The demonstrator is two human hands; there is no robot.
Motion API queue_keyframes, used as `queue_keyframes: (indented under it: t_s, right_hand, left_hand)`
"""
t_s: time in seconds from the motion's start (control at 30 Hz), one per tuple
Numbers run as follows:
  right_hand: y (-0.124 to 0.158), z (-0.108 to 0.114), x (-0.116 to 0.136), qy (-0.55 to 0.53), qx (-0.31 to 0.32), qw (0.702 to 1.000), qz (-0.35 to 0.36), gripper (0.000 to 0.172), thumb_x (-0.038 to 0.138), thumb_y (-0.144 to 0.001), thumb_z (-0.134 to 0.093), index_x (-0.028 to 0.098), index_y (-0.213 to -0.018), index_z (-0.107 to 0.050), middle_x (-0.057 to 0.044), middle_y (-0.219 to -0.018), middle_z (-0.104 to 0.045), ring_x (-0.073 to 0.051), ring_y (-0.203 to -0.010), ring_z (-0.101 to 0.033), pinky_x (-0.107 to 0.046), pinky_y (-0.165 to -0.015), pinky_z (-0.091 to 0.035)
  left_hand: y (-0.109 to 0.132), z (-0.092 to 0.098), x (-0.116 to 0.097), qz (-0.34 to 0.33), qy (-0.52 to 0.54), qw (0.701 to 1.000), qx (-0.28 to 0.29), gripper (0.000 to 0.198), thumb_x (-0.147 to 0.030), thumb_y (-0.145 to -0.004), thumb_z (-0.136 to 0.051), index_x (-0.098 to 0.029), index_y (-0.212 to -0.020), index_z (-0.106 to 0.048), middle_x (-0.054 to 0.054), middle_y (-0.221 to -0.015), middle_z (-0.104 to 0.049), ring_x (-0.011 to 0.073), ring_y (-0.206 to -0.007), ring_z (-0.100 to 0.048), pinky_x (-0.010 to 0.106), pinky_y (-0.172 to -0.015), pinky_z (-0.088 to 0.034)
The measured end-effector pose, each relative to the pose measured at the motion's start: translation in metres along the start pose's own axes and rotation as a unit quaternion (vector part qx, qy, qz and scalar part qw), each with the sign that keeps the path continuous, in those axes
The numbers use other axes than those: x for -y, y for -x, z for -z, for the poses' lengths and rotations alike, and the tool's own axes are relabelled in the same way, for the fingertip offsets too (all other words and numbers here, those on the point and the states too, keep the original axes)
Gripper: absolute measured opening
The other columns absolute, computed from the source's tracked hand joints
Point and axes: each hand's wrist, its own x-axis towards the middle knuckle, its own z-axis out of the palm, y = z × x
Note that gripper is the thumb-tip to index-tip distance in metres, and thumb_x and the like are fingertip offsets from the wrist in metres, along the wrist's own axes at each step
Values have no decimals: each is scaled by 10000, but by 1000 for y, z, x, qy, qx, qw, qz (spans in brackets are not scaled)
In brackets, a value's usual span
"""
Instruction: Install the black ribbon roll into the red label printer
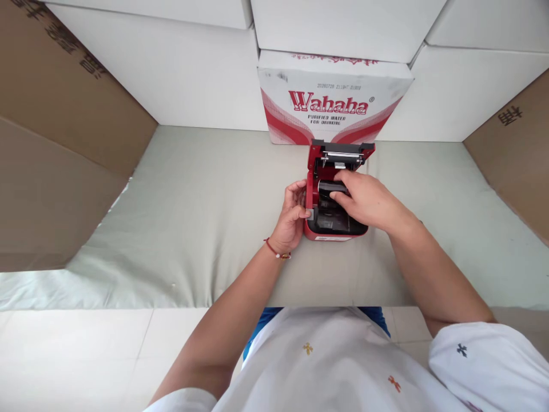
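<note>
A small red and black label printer [338, 233] stands on the cloth-covered table with its lid [345, 147] tipped up at the back. My left hand [294, 214] grips the printer's left wall, its thumb on a grey tab at the edge and its fingers along the outer side. Inside the compartment lies a shiny black roll [329, 187], which looks like a ribbon roll. My right hand [364, 197] reaches in from the right and pinches this roll between thumb and fingers. The roll's right end is hidden by that hand. Dark glossy film shows below it.
A Wahaha water carton [337, 109] stands right behind the printer. White boxes [206, 74] form a wall at the back. Brown cartons stand at the left [64, 171] and right [514, 143]. A pale green cloth [206, 189] covers the table up to its front edge.
</note>
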Motion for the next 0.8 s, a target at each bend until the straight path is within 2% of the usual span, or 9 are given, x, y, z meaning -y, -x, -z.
queue_keyframes:
  t_s: [0.07, 0.17, 0.23, 0.3, 0.4, 0.5, 0.6, 0.67, 0.8]
  right_hand:
    - [21, 14, -5, -127, 0, 992, 14, 243, 357, -1022, -624, 227, -1198, -729, -77, -1071, -822, -266, -893, -760, -380, -767, -572]
    - [54, 38, -26, -285, -20, 958, -8, 336, 545, -1000, -679, 272, -1185, -745, -42, -1029, -818, -233, -826, -750, -349, -706, -583]
    - [71, 45, -47, -334, -39, 941, -49, 429, 651, -953, -726, 268, -1144, -760, -54, -1023, -815, -231, -821, -745, -345, -694, -582]
    - [79, 38, -67, -347, -19, 933, -96, 506, 713, -893, -770, 248, -1093, -763, -59, -957, -802, -222, -761, -715, -337, -642, -558]
    - [79, 9, -87, -325, 47, 934, -143, 561, 737, -847, -783, 221, -1065, -751, -40, -830, -758, -196, -655, -639, -322, -571, -499]
    - [80, -14, -95, -255, 37, 953, -158, 570, 706, -888, -720, 216, -1175, -766, -18, -781, -733, -177, -596, -572, -323, -570, -464]
    - [91, -15, -109, -197, -45, 963, -175, 538, 622, -955, -642, 239, -1312, -766, -53, -937, -796, -196, -644, -615, -372, -675, -533]
    - [102, -8, -127, -143, -100, 966, -192, 483, 553, -961, -621, 244, -1294, -785, -90, -1036, -817, -235, -718, -667, -436, -785, -577]
    - [120, -8, -171, -34, -67, 982, -173, 435, 508, -904, -633, 246, -1187, -835, -136, -1083, -829, -361, -976, -720, -564, -950, -584]
  left_hand:
    - [0, 1, 0, 0, -1, 1000, 6, 632, -230, -633, -791, -329, -1241, -647, 3, -1420, -644, 276, -1449, -530, 424, -1224, -425]
    - [-1, 3, 1, 0, -1, 1000, 13, 626, -257, -648, -811, -333, -1249, -652, 10, -1424, -647, 286, -1443, -539, 439, -1223, -432]
    - [-1, 4, 1, -1, 1, 1000, 12, 619, -266, -651, -819, -335, -1245, -661, 10, -1419, -653, 290, -1445, -541, 439, -1221, -439]
    - [-1, 5, 2, -2, -1, 1000, 13, 611, -275, -654, -825, -337, -1242, -668, 9, -1415, -659, 288, -1447, -541, 434, -1217, -445]
    - [-1, 5, 1, 0, -4, 1000, 14, 604, -273, -660, -819, -335, -1243, -678, 6, -1399, -668, 277, -1433, -553, 423, -1205, -456]
    - [-2, 7, -1, 7, -4, 1000, 12, 613, -250, -649, -808, -338, -1243, -686, 3, -1394, -672, 270, -1423, -558, 420, -1208, -461]
    - [-2, 8, -1, 10, -11, 1000, 15, 609, -261, -651, -816, -341, -1241, -685, 8, -1412, -673, 281, -1449, -550, 438, -1228, -458]
    - [-2, 8, -2, 8, -19, 1000, 15, 602, -275, -657, -822, -341, -1237, -678, 8, -1414, -676, 283, -1462, -553, 445, -1231, -462]
    - [-2, 7, -2, 7, -27, 1000, 9, 594, -287, -668, -817, -341, -1241, -670, 7, -1406, -683, 286, -1472, -560, 460, -1242, -467]
